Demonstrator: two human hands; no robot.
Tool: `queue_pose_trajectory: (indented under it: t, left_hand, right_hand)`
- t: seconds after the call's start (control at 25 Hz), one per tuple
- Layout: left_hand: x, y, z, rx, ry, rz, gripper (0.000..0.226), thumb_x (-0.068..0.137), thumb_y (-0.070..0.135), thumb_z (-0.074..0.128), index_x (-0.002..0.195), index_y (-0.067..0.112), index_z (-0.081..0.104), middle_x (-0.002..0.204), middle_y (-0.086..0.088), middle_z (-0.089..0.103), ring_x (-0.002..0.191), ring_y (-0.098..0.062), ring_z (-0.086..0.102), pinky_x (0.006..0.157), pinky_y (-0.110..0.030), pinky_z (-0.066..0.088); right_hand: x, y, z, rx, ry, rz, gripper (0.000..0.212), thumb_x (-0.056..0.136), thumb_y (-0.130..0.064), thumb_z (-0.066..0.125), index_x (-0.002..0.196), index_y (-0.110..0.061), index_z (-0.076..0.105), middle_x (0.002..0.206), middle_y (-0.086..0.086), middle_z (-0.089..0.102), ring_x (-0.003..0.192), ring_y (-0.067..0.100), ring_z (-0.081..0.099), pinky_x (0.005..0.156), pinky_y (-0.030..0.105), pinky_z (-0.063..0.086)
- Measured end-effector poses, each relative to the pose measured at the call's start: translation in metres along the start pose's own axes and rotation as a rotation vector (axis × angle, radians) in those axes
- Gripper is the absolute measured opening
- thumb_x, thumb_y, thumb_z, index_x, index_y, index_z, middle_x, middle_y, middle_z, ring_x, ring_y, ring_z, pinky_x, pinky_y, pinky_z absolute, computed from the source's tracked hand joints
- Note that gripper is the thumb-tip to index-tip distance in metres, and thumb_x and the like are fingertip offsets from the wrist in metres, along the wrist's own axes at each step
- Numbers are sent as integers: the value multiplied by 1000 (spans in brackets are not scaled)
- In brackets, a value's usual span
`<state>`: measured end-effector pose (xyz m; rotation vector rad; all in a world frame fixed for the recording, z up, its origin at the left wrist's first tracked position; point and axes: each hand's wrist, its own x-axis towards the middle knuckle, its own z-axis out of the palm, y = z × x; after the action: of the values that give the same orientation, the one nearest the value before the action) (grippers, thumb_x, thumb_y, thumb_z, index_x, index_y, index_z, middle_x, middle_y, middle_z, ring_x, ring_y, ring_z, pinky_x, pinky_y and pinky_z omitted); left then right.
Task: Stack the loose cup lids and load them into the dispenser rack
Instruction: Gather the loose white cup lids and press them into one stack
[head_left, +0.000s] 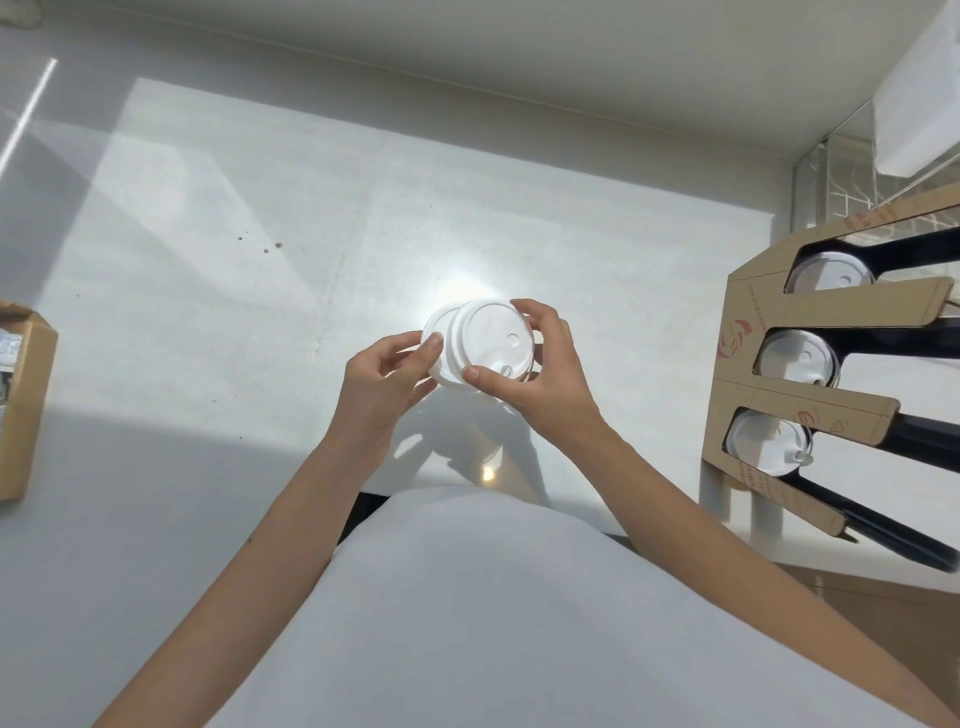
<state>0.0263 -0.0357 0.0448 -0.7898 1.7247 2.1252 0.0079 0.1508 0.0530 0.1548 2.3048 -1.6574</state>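
Above the middle of the white counter I hold a short stack of white plastic cup lids (485, 332) between both hands. My left hand (387, 379) pinches the stack's left edge with thumb and fingers. My right hand (543, 374) grips its right side, thumb on the front rim near the sip hole. The top lid sits slightly offset from those beneath. At the right stands the cardboard dispenser rack (748, 322) with three slots, each showing a lid: top (826, 273), middle (795, 356), bottom (766, 441).
A brown cardboard box (23, 395) with silvery packets sits at the left edge of the white counter (260, 260). Strong sunlight glares on the counter behind the lids. A clear acrylic panel (852, 171) stands behind the rack at the right.
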Motion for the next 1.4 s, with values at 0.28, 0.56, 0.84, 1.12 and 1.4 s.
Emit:
queue_pose_trajectory:
  t: [0.28, 0.56, 0.84, 1.12, 1.4]
  left_hand:
    - [-8, 5, 15, 45, -10, -32, 55, 75, 30, 87, 118, 7, 64, 111, -16, 75, 100, -23, 77, 97, -37, 58]
    - [-8, 6, 24, 57, -25, -26, 49, 80, 23, 84, 121, 4, 64, 111, -15, 74, 96, -19, 77, 93, -34, 59]
    - [-12, 2, 24, 67, -80, -26, 41, 89, 22, 75, 122, 1, 67, 114, -15, 75, 96, -19, 75, 92, -32, 60]
    - [-17, 0, 30, 74, -150, 5, 37, 89, 17, 75, 122, 1, 68, 123, -23, 71, 115, -31, 70, 92, -30, 59]
    - [-19, -3, 33, 78, -177, 29, 39, 89, 13, 75, 125, 2, 67, 128, -27, 67, 120, -30, 67, 92, -31, 59]
  right_hand:
    - [-10, 0, -10, -121, 8, -46, 83, 69, -45, 86, 138, -37, 41, 130, -11, 42, 121, 5, 46, 97, 40, 52]
    - [-15, 3, -16, -91, -12, -33, 79, 70, -47, 86, 136, -42, 44, 128, -13, 43, 119, 4, 50, 90, 26, 51]
    - [-19, 7, -42, 256, -51, 80, 35, 96, -18, 64, 129, -28, 62, 120, -1, 55, 84, 0, 69, 78, 25, 59]
    - [-25, 16, -52, 298, 25, 124, 32, 92, -20, 69, 124, -19, 65, 121, 14, 66, 89, 10, 71, 85, 42, 61]
    - [-29, 18, -59, 313, 52, 121, 29, 89, -19, 73, 118, -15, 68, 114, 10, 68, 90, 16, 72, 85, 49, 61]
